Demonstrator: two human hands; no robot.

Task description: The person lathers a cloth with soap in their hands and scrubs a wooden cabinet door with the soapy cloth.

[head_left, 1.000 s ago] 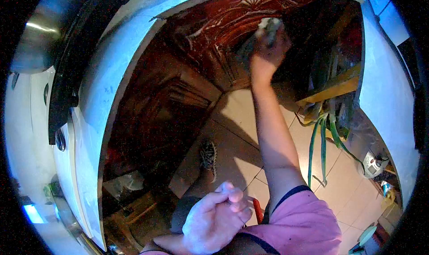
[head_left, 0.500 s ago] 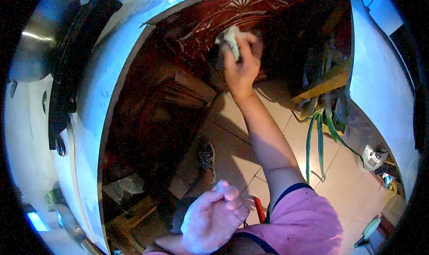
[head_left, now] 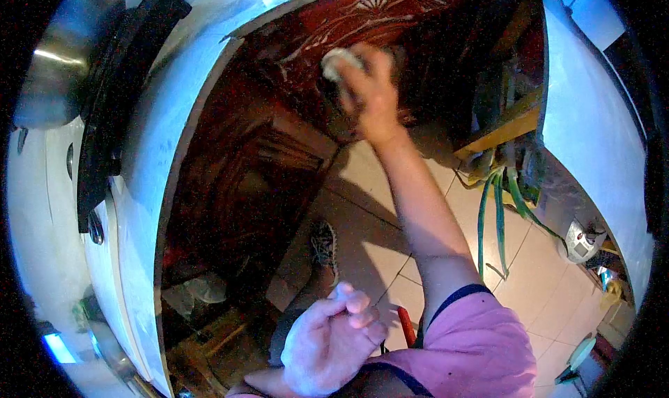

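My right hand [head_left: 373, 95] reaches forward, blurred, with its fingers wrapped round a whitish cloth [head_left: 341, 63]. The cloth is against or very near the dark red carved wooden panel [head_left: 376, 2]; the exact contact is blurred. Close to my body, at the bottom centre, my left hand [head_left: 331, 346] is raised with its palm up and its fingers curled. Nothing shows between the visible fingers, though the curl hides part of the palm side.
A pale counter edge [head_left: 143, 168] curves round the opening. Green long leaves [head_left: 500, 224] hang near a wooden bar [head_left: 502, 133] at right. A white and grey device [head_left: 580, 243] stands on the tiled floor [head_left: 446, 272]. A red object [head_left: 405, 325] lies near my body.
My right hand with the cloth has moved left across the panel, and slightly down. The view has shifted a little. My left hand stays near my body, still curled.
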